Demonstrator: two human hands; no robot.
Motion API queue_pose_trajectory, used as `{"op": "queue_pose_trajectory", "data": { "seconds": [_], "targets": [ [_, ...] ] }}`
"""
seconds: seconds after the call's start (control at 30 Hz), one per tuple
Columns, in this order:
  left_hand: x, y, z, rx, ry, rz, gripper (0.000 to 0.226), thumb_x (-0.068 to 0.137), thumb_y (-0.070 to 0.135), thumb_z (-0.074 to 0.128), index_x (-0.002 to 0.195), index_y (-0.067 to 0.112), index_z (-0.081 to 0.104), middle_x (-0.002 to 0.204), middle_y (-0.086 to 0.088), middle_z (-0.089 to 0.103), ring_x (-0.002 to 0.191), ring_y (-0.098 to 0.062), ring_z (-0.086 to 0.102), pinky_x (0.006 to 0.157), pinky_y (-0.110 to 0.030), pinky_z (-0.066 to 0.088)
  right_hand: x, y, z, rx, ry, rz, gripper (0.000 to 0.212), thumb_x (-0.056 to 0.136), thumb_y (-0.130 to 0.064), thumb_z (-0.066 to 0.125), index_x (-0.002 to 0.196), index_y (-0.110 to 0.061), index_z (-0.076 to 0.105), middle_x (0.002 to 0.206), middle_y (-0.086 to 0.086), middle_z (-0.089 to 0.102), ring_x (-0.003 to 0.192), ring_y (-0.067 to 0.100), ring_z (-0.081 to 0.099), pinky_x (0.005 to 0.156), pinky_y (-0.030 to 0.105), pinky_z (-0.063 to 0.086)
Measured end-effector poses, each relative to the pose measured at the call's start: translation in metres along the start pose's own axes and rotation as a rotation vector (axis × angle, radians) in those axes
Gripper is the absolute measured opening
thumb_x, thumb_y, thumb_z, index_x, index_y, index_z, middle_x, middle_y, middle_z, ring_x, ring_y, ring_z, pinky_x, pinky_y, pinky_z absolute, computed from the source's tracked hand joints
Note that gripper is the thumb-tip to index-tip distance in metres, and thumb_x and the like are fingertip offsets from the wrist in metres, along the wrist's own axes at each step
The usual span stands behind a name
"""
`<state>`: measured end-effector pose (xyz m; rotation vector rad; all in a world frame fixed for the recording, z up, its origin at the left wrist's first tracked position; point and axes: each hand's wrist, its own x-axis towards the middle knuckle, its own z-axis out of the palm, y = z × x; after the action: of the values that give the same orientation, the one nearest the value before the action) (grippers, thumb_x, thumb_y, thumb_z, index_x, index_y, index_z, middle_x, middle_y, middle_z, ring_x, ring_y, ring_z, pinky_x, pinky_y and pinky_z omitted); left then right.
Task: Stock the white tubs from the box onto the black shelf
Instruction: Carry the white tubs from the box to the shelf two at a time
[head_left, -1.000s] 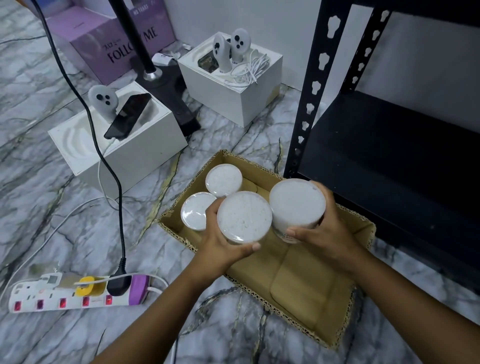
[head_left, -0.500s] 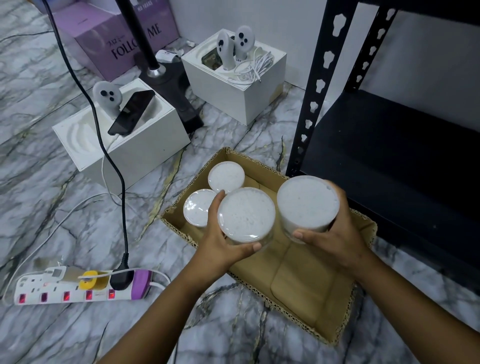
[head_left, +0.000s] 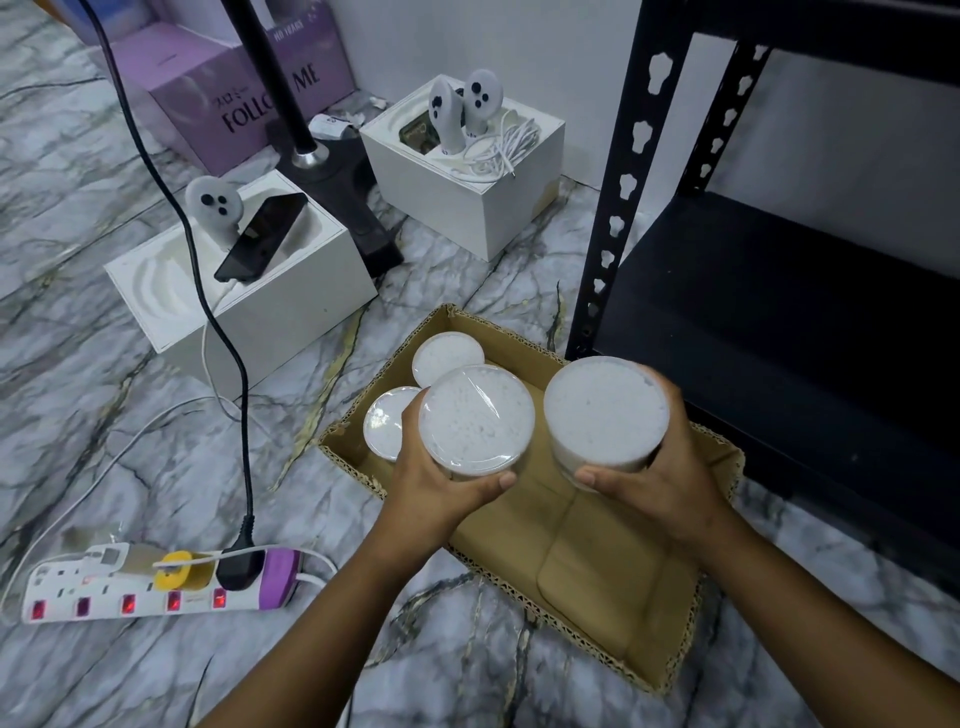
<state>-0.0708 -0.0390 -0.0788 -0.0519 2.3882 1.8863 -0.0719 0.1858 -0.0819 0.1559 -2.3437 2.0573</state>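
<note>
My left hand grips a white tub with a clear lid, held above the shallow cardboard box on the floor. My right hand grips a second white tub, raised a little higher and nearer the black shelf on the right. Two more white tubs stand in the box's far left corner, partly hidden behind my left hand and its tub. The shelf's lower board shows nothing on it.
A black upright post of the shelf stands just beyond the box. On the marble floor to the left lie a power strip with a black cable, two white boxes holding controllers and a phone, and a black lamp stand.
Both hands have lifted their tubs slightly up and toward the shelf; the right tub has risen and shifted right the most. The tubs left in the box have not moved.
</note>
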Motion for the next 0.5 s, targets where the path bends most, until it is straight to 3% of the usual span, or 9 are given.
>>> {"op": "queue_pose_trajectory", "data": {
  "seconds": [0.13, 0.37, 0.5],
  "targets": [
    [0.001, 0.007, -0.001, 0.007, 0.002, 0.040, 0.092, 0.060, 0.010, 0.087, 0.129, 0.034, 0.031, 0.123, 0.026, 0.043, 0.110, 0.023, 0.042, 0.084, 0.002, 0.037, 0.001, -0.003, -0.002, -0.019, 0.010, -0.005, 0.093, 0.050, -0.036, 0.081, 0.129, -0.033, 0.033, 0.121, -0.037, 0.046, 0.117, -0.008, 0.046, 0.091, 0.006, 0.039],
    [-0.001, 0.043, -0.013, -0.030, 0.015, 0.018, 0.098, 0.054, 0.026, 0.089, 0.136, 0.027, 0.035, 0.130, 0.015, 0.050, 0.118, 0.007, 0.048, 0.086, -0.003, 0.040, -0.001, -0.045, -0.003, -0.023, 0.057, 0.027, 0.091, 0.049, -0.037, 0.081, 0.127, -0.036, 0.034, 0.124, -0.031, 0.044, 0.115, -0.012, 0.045, 0.088, 0.004, 0.039],
    [-0.016, 0.103, -0.028, -0.046, 0.039, -0.007, 0.090, 0.053, 0.023, 0.088, 0.126, 0.037, 0.037, 0.124, 0.022, 0.050, 0.113, 0.013, 0.049, 0.084, -0.002, 0.041, -0.008, -0.102, -0.004, -0.047, 0.070, 0.065, 0.093, 0.047, -0.042, 0.081, 0.126, -0.043, 0.032, 0.121, -0.038, 0.044, 0.116, -0.013, 0.044, 0.087, 0.003, 0.039]
  ]
}}
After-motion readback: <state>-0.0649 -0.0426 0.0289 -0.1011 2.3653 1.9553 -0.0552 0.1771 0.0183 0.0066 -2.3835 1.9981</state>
